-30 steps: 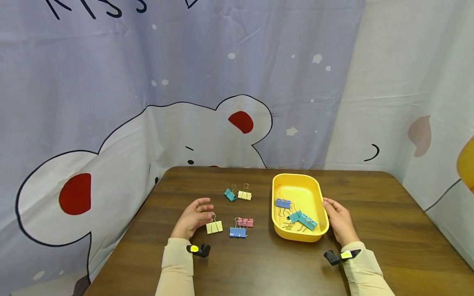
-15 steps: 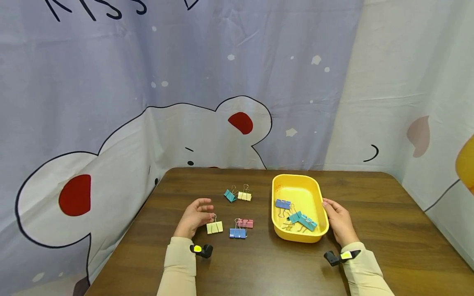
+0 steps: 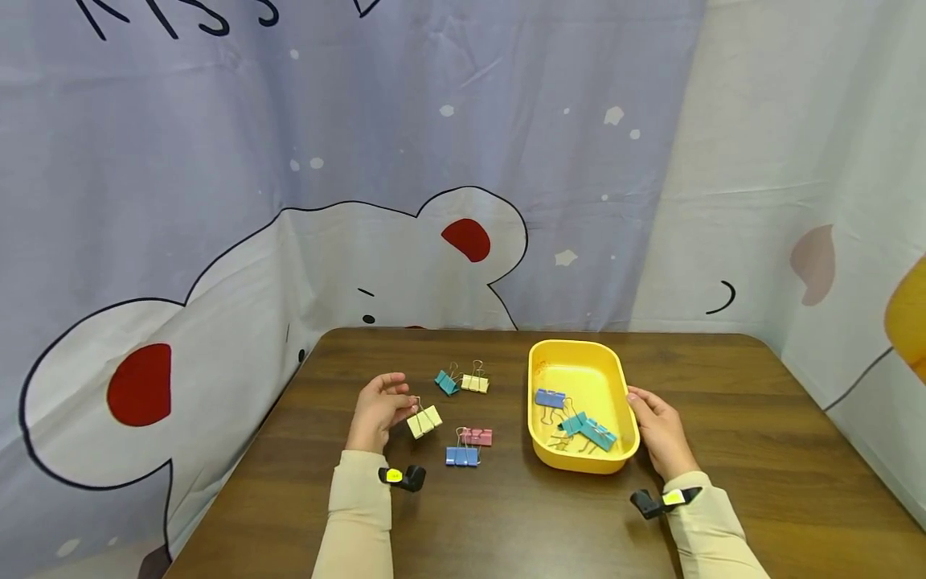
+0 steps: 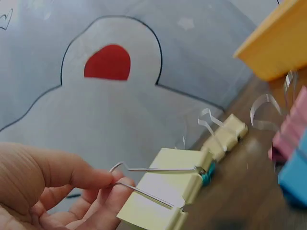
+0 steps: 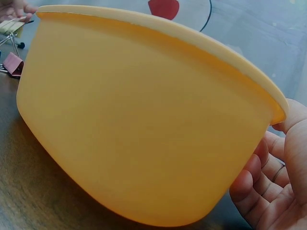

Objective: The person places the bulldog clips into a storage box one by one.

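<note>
My left hand (image 3: 379, 414) pinches a pale yellow binder clip (image 3: 424, 421) by its wire handles. The left wrist view shows thumb and fingertips at the handles' ends, with the clip's body (image 4: 163, 187) tilted. At the right, my right hand (image 3: 661, 430) holds the side of a yellow plastic tray (image 3: 579, 464). Its thumb is at the rim and its fingers lie below, against the outer wall. In the tray are a blue binder clip (image 3: 550, 399) and teal binder clips (image 3: 598, 434); part of the pile is hard to make out.
On the brown table (image 3: 521, 523), beyond the left hand, lie a teal binder clip (image 3: 446, 382) and another pale yellow one (image 3: 474, 383). Nearer, a pink binder clip (image 3: 477, 437) lies behind a blue one (image 3: 462, 457). A printed curtain (image 3: 405, 265) hangs behind.
The pale yellow binder clip has been lifted and tilted by my left hand, which has moved slightly up and forward. My right hand and the tray stay in place.
</note>
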Motion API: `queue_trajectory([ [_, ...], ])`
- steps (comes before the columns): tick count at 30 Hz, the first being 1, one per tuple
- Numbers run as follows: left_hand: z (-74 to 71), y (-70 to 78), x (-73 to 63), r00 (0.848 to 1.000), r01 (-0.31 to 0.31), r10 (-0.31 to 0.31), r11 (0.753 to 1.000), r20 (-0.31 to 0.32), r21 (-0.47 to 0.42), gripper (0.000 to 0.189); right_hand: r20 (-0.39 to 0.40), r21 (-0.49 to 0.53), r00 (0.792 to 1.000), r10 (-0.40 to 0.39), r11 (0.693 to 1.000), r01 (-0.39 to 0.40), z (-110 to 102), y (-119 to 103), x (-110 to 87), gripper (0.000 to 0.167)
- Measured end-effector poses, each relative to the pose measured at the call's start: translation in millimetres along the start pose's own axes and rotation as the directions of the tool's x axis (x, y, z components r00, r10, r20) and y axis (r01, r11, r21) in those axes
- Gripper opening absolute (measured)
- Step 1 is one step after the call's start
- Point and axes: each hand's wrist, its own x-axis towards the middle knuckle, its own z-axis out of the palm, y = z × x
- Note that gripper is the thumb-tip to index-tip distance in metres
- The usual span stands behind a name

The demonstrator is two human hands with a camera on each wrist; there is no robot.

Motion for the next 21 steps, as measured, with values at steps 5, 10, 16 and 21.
queue_trajectory([
  [5, 15.2, 12.4, -1.4, 1.000, -0.018, 0.018, 0.999, -0.013, -0.039, 0.040, 0.004, -0.003, 1.000, -0.003, 1.000, 0.003, 1, 0, 0.3, 0.065],
  [10, 33.4, 21.1, -0.9, 0.999, -0.039, 0.040, 0.996, 0.007, -0.081, 0.039, -0.005, 0.007, 1.000, -0.010, 1.000, 0.010, 1, 0, 0.2, 0.064],
  [16, 63.5, 34.5, -4.0, 0.996, -0.060, 0.066, 0.992, 0.059, -0.108, 0.035, -0.007, 0.018, 1.000, -0.030, 0.999, 0.030, 0, 0, -0.3, 0.064],
  [21, 91.0, 43.6, -9.2, 0.990, -0.071, 0.087, 0.987, 0.114, -0.141, 0.035, -0.013, 0.018, 1.000, -0.022, 1.000, 0.022, 0, 0, 0.2, 0.063],
])
